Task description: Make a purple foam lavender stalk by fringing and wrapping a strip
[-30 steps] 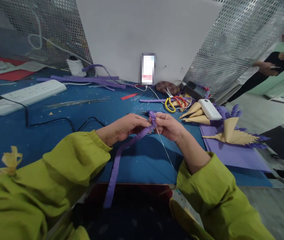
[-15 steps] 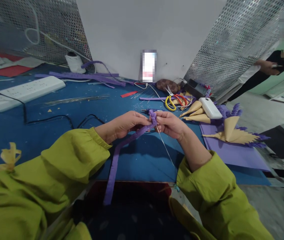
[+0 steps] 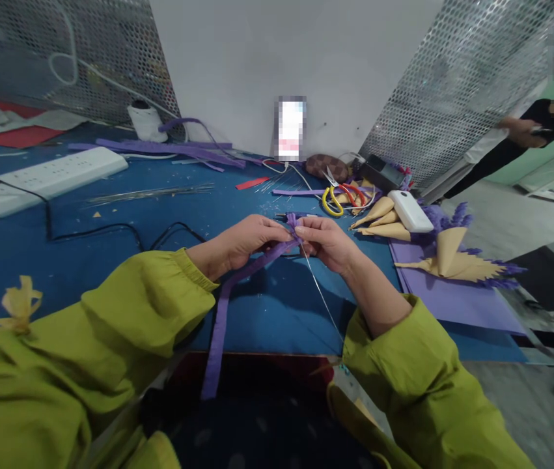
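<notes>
Both hands meet over the middle of the blue table. My left hand is closed on a long purple crepe paper strip, whose free end hangs over the table's front edge. At the strip's upper end is a small gathered purple bunch, pinched between my fingertips. My right hand is closed on that bunch and on the top of a thin wire, which slants down toward my right sleeve. The fingers hide just how wire and paper meet.
Scissors with yellow and red handles lie behind my right hand, near tan paper cones and a white power bank. Loose wires and a power strip lie left. A lit phone leans on the panel. Another person stands right.
The purple bunch has tilted slightly left and looks narrower between my fingers. My right hand has shifted a little left, the wire's lower end slightly lower. The rest looks the same.
</notes>
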`<control>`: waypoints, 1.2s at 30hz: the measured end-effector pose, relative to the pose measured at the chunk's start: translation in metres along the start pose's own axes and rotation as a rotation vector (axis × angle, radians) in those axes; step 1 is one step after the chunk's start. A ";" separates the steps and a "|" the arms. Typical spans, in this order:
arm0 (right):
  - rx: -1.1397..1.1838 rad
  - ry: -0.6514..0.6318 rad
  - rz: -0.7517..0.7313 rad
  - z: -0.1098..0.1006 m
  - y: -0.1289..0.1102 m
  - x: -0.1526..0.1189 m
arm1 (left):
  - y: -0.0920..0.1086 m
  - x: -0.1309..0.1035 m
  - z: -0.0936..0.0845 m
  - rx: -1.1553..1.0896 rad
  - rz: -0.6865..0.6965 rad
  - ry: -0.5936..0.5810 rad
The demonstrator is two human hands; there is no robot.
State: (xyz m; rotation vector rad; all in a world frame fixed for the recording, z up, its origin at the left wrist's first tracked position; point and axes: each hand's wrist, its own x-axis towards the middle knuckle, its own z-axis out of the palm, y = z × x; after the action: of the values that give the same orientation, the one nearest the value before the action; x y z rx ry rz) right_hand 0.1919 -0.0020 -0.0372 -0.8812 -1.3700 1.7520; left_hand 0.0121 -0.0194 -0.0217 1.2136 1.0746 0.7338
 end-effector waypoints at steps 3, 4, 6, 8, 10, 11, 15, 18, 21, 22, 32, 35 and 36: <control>-0.034 0.060 -0.029 0.003 0.003 0.001 | -0.003 0.001 0.002 -0.014 0.003 0.048; -0.043 0.078 -0.043 0.004 0.004 0.001 | -0.005 0.002 0.002 -0.017 0.001 0.059; -0.057 0.107 -0.071 0.005 0.005 0.002 | -0.007 0.002 0.003 -0.030 0.002 0.066; -0.064 0.133 -0.102 0.007 0.007 0.002 | -0.007 0.002 0.003 -0.054 0.010 0.052; -0.073 0.157 -0.137 0.008 0.007 0.003 | -0.006 0.002 0.003 -0.079 0.018 0.026; -0.082 0.172 -0.159 0.008 0.008 0.003 | -0.006 0.001 0.003 -0.084 0.023 0.016; -0.112 0.246 -0.240 0.012 0.010 0.003 | -0.008 0.002 0.002 -0.040 0.059 0.045; -0.125 0.280 -0.281 0.016 0.011 0.002 | -0.011 0.003 0.003 -0.004 0.079 0.082; -0.183 0.297 -0.310 0.015 0.009 0.001 | -0.011 0.003 0.005 0.008 0.068 0.121; -0.221 0.292 -0.315 0.014 0.007 0.000 | -0.010 0.003 0.006 0.009 0.057 0.134; -0.400 0.196 -0.326 0.000 -0.001 0.001 | -0.007 0.007 0.002 -0.099 0.018 0.132; -0.369 0.258 -0.320 0.003 0.005 0.006 | -0.007 0.009 -0.001 -0.112 0.023 0.126; -0.368 0.267 -0.321 0.004 0.006 0.006 | -0.006 0.008 -0.002 -0.118 0.026 0.117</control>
State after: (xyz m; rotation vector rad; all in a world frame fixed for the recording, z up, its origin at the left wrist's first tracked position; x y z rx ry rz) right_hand 0.1847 0.0007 -0.0427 -0.9849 -1.5750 1.1174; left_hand 0.0124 -0.0124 -0.0295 1.0965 1.0968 0.8850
